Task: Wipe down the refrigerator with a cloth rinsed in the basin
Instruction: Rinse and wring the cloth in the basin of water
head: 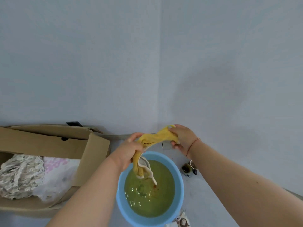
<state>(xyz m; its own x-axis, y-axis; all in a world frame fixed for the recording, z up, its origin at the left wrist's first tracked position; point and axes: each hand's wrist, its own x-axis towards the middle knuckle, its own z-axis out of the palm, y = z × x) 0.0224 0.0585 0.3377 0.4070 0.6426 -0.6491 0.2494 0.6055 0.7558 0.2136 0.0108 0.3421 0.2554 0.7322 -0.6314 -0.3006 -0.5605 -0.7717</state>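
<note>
Both hands are raised over a light blue basin (179,190) that sits on a pale floor close to a room corner, and between them they hold a yellow cloth (157,138) twisted into a rope. The left hand (129,151) has its grip wrapped around the lower part of the twist, fingers curled tight on the fabric; below that fist the cloth's loose end, edged in white, hangs down over the basin, its tip just at the greenish-yellow water (150,197). The right hand (182,138) grips the upper end of the cloth, thumb and fingers pinched over the bunched fabric, with a thin red string bracelet (194,141) at the wrist. The twisted stretch between the two hands runs up and to the right, above the basin's far rim. To the left, an open cardboard box (91,154) stands just beside the basin, its near flap angled toward the left forearm; lace and printed fabric (32,174) lie inside it. To the right of the basin, near but apart from its rim, sits a small dark object (188,168) that is too small to identify. The wall (147,63) rises plain and bare behind the hands, and open floor (205,202) shows to the right of the basin under the right forearm.
</note>
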